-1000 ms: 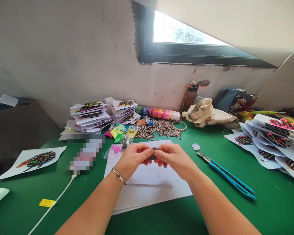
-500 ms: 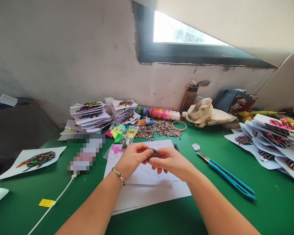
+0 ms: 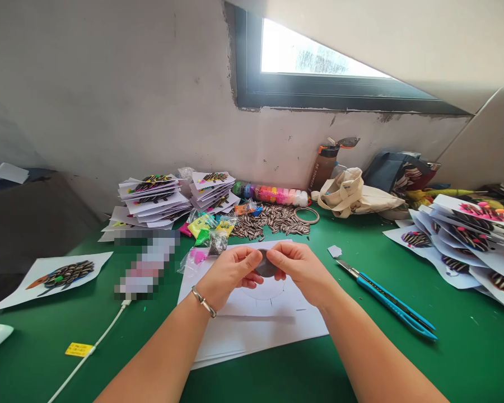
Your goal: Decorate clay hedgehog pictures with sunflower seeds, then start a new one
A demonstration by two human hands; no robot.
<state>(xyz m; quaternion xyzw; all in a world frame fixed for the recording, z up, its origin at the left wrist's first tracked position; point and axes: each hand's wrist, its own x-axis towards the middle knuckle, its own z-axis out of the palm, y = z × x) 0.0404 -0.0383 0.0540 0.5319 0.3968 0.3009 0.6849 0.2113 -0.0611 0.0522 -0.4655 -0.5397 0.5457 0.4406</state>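
My left hand [image 3: 229, 274] and my right hand [image 3: 303, 271] meet above a stack of white paper sheets [image 3: 256, 319] on the green table [image 3: 403, 358]. Both pinch a flat, dark grey lump of clay [image 3: 266, 264] between thumbs and fingertips, each from its own side. A faint pencilled curve shows on the top sheet just under the hands. A silver bracelet [image 3: 205, 302] sits on my left wrist.
A blue utility knife [image 3: 392, 302] lies right of the sheets. A pile of striped sunflower seeds [image 3: 273, 221], small clay bags [image 3: 208, 229] and a row of coloured clay pots [image 3: 273, 194] lie behind. Stacks of finished seed pictures stand at back left [image 3: 155, 198] and right [image 3: 466, 240]. A white cable [image 3: 88, 352] runs at left.
The dark clay lump has been pressed flatter and wider between my fingertips, and both hands have shifted slightly while working it. Everything else on the table stays put.
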